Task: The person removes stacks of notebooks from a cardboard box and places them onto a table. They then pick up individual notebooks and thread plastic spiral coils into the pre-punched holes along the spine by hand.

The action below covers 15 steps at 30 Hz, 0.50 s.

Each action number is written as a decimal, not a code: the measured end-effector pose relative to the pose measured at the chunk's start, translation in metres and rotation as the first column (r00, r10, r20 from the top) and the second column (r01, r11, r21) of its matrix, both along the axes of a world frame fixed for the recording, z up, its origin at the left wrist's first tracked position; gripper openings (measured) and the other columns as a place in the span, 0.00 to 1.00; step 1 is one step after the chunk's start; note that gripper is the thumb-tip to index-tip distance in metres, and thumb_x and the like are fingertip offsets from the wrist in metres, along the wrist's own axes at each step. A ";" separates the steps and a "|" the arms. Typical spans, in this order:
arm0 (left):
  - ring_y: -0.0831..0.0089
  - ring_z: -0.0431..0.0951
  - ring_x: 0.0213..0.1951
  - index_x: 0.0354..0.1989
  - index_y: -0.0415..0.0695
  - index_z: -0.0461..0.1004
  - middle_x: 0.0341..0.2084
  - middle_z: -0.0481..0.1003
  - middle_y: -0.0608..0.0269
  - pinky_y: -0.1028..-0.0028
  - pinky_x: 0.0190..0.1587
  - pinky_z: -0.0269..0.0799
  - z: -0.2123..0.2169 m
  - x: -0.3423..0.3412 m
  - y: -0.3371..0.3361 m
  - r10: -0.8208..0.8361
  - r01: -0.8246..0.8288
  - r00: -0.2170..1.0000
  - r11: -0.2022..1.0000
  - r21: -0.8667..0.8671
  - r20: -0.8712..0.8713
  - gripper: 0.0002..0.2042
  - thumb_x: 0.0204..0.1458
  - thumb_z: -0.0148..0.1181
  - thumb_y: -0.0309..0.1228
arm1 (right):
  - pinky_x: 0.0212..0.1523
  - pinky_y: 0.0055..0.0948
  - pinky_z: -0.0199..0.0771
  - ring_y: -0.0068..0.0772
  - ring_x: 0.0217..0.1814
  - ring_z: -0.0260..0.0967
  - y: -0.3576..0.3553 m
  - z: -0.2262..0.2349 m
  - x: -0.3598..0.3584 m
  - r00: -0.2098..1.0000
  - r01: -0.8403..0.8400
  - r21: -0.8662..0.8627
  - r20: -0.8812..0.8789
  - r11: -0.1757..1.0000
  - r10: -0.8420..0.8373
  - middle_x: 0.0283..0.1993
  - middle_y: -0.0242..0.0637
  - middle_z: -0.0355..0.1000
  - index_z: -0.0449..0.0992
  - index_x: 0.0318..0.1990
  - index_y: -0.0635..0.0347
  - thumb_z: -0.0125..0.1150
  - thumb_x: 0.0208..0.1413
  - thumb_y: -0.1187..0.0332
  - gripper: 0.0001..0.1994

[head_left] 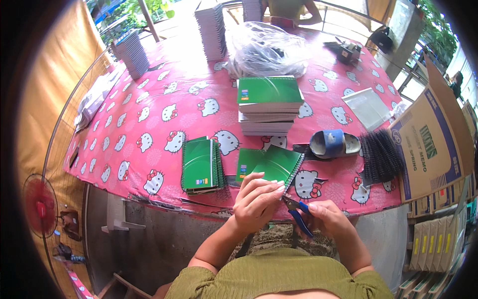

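Observation:
A green spiral notebook (279, 164) lies tilted at the table's near edge, its dark wire coil running down its right side. My left hand (256, 199) grips its lower part, fingers together across the cover. My right hand (328, 217) is closed around blue-handled cutting pliers (300, 215). The pliers' jaws are at the lower end of the coil, close to my left fingertips; whether they touch the wire I cannot tell. Partly under the held notebook is another green cover (247, 162). To the left sits a small pile of green spiral notebooks (198, 164).
Behind stands a stack of green-covered pads (269, 92), and beyond it a clear plastic bag (269, 50). To the right are a blue slipper (328, 143), a heap of black coils (378, 157) and an open carton (433, 142). Tall notebook stacks (210, 32) rise farther back; a person (294, 11) is at the far side.

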<state>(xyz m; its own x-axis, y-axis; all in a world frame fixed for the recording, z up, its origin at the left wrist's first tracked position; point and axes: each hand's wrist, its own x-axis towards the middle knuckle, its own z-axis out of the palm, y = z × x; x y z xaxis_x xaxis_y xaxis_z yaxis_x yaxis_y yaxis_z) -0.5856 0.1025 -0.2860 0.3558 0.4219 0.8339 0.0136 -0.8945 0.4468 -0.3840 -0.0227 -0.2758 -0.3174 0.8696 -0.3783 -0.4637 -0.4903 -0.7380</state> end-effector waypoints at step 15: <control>0.68 0.69 0.45 0.55 0.44 0.70 0.36 0.74 0.62 0.58 0.52 0.52 0.079 -0.117 0.109 0.398 -0.432 0.731 0.899 0.076 -0.554 0.20 0.52 0.51 0.35 | 0.60 0.43 0.60 0.51 0.62 0.60 0.032 -0.012 0.024 0.016 -0.024 0.603 0.798 0.797 -0.603 0.58 0.54 0.62 0.68 0.56 0.68 0.65 0.50 0.48 0.35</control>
<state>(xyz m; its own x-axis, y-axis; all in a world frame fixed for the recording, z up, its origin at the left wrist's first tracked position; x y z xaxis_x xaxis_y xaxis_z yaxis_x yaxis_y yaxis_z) -0.7024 0.2115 -0.2067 0.5186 0.6740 0.5262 0.6324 -0.7165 0.2945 -0.3597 0.0091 -0.2875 0.3523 0.8955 0.2718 0.7418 -0.0901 -0.6646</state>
